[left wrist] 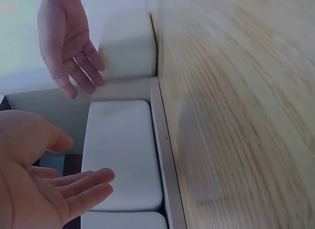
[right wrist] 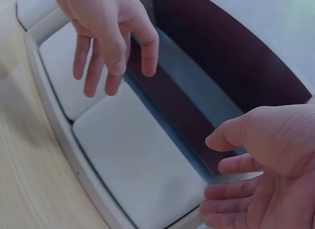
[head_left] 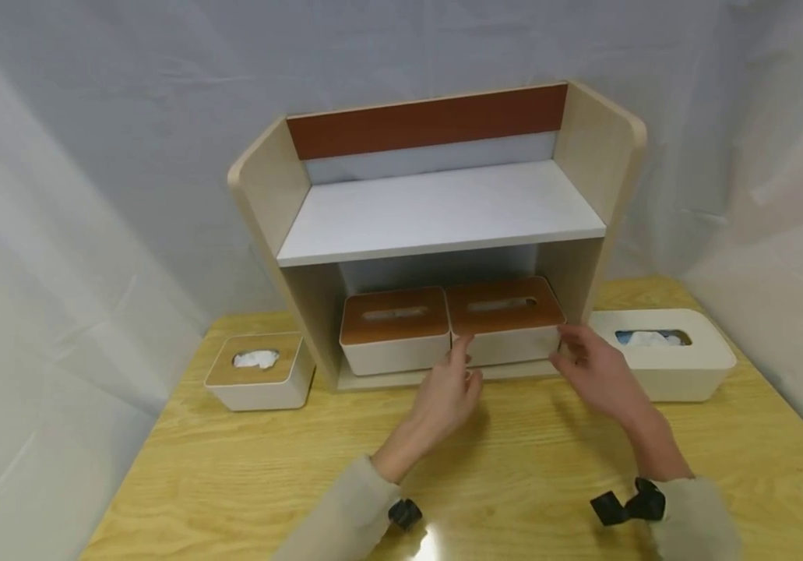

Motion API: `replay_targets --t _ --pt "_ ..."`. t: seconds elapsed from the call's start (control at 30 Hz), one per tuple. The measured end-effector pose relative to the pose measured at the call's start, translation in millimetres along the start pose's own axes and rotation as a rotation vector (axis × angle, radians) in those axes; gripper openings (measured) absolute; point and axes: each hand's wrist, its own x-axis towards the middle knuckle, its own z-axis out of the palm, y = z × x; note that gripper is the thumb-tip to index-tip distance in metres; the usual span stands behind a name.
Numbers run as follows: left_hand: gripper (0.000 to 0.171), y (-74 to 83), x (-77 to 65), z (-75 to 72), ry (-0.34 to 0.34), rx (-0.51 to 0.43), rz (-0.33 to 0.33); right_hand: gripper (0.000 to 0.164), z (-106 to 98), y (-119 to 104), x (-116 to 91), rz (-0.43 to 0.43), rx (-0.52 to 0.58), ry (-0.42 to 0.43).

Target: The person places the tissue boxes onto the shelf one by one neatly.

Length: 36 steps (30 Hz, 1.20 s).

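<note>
Two tissue boxes with white bodies and brown wooden lids stand side by side in the lower compartment of a small desk shelf: a left box [head_left: 397, 357] and a right box [head_left: 509, 347]. My left hand [head_left: 443, 396] is at the front of the right box, near the seam between the two, fingers extended. Toward that box's right front corner reaches my right hand [head_left: 600, 375], with loosely bent fingers. Both wrist views show the left hand [left wrist: 44, 175] and the right hand [right wrist: 270, 165] holding nothing, spread in front of the white box fronts.
On the table [head_left: 513, 467], a small wooden-lidded tissue box [head_left: 268, 393] stands left of the shelf. A larger cream tissue box [head_left: 681, 378] is at its right. The white upper board [head_left: 443, 210] overhangs the lower compartment, between side panels [head_left: 600, 148].
</note>
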Motion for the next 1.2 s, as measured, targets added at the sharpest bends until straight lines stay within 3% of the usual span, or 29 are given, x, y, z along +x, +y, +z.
replay_targets --t 0.33,0.7,1.0,1.2 --pt "0.054 15.2 1.1 8.1 -0.042 -0.089 -0.046 0.050 -23 0 -7 0.058 0.010 0.010" --pt "0.054 38.6 3.8 21.2 -0.104 -0.157 -0.020 0.052 -44 17 -14 0.084 0.042 0.137" --pt "0.055 49.4 5.1 32.1 -0.137 -0.141 0.028 0.048 -54 28 -17 0.100 0.003 0.254" --pt "0.054 59.4 7.9 40.4 -0.169 -0.155 0.028 0.049 -65 37 -23 0.138 -0.006 0.282"
